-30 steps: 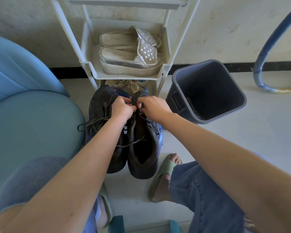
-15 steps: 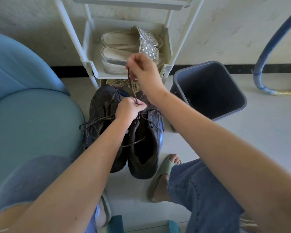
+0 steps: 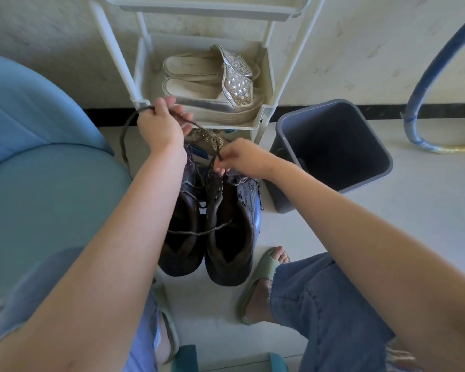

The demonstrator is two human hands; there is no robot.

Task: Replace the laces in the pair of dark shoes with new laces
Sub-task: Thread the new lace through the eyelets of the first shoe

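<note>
Dark shoes point(image 3: 226, 237): one pair, worn, side by side on the floor point(image 3: 387, 237) between the person's feet, toes toward a white shoe rack point(image 3: 226, 124).

Old lace point(image 3: 123, 140): dark cord, partly drawn out. It loops out to the left and runs back down toward the front eyelets. A loose end lies across both shoe openings.

Left hand point(image 3: 159, 124): raised in front of the rack shelf, fingers curled round the lace.

Right hand point(image 3: 242, 159): low at the front of the right-hand shoe, fingertips pinching the lace where it meets the eyelets.

Step in hand, by judgement: unlacing, an early stage. No new laces are visible.

Next move, by judgement: free the cord from the remaining eyelets one crossing at a time, steadying the shoe so it does not lift or tip.

Change from half a second earlier: roles are swapped. Then the right hand was up with the lace and the left sat at the shoe.

Also present: pale sandals point(image 3: 215, 84) on the shelf, grey bin point(image 3: 282, 189) just right of the shoes.
</note>
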